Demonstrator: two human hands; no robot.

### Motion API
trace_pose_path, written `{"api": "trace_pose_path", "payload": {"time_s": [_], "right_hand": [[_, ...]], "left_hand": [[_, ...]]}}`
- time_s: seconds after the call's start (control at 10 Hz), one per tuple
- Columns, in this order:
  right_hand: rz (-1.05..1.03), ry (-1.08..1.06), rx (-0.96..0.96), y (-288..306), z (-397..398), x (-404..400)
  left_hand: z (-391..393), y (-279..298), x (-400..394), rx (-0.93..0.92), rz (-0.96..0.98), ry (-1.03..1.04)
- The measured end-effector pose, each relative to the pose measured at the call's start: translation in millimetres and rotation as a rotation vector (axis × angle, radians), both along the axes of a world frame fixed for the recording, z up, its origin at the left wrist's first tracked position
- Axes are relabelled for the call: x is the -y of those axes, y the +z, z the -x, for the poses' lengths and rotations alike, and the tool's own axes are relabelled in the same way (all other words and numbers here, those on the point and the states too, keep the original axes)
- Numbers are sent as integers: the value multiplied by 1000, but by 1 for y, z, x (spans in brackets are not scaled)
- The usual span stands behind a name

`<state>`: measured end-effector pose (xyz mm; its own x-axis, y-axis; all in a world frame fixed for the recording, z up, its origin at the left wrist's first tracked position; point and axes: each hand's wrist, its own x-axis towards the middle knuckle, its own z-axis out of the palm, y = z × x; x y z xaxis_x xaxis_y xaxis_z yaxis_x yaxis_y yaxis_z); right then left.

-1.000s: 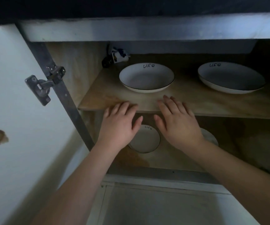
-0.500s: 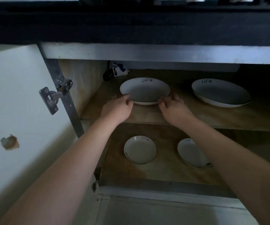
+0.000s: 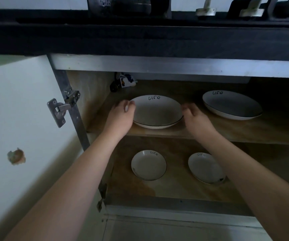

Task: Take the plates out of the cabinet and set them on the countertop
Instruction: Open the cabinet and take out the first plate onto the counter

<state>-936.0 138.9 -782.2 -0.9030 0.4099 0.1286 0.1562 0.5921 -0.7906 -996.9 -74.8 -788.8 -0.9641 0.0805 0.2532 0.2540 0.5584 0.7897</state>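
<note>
Left hand [image 3: 121, 114] and right hand [image 3: 195, 117], fingers curled onto opposite rims of upper-shelf plate [image 3: 156, 111], gripping it

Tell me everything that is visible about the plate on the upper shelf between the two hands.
The plate is white, round and shallow, likely ceramic, with a thin dark line around its rim and the word "Life" written near its far edge. It looks empty and sits flat near the front of the wooden upper shelf, left of a second plate. The left hand is at its left rim and the right hand at its right rim; whether they grip it firmly is unclear.
</note>
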Motion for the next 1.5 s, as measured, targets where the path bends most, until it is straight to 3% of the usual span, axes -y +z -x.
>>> {"api": "trace_pose_path", "payload": {"time_s": [0.1, 0.2, 0.3, 0.4, 0.7, 0.9, 1.1, 1.4, 1.5], "right_hand": [[507, -124, 36, 10, 11, -2], [942, -105, -4, 18, 15, 1], [1039, -122, -14, 21, 19, -1], [1027, -151, 33, 23, 18, -6], [948, -117, 155, 17, 12, -14], [919, -112, 208, 20, 7, -20], [752, -153, 316, 43, -8, -18], [842, -245, 435, 92, -66, 3], [831, -182, 481, 108, -96, 20]], "left_hand": [[8, 7, -4, 326, -520, 62], [14, 16, -2, 470, -782, 87], [19, 18, 5, 546, -873, 113], [20, 20, 11, 651, -934, 126], [15, 19, 10, 744, -796, 83], [0, 22, 12, 881, -895, 98], [-28, 34, 14, 987, -826, 151], [-84, 86, 36, 1051, -805, 279], [-110, 100, 55, 1093, -805, 317]]}}
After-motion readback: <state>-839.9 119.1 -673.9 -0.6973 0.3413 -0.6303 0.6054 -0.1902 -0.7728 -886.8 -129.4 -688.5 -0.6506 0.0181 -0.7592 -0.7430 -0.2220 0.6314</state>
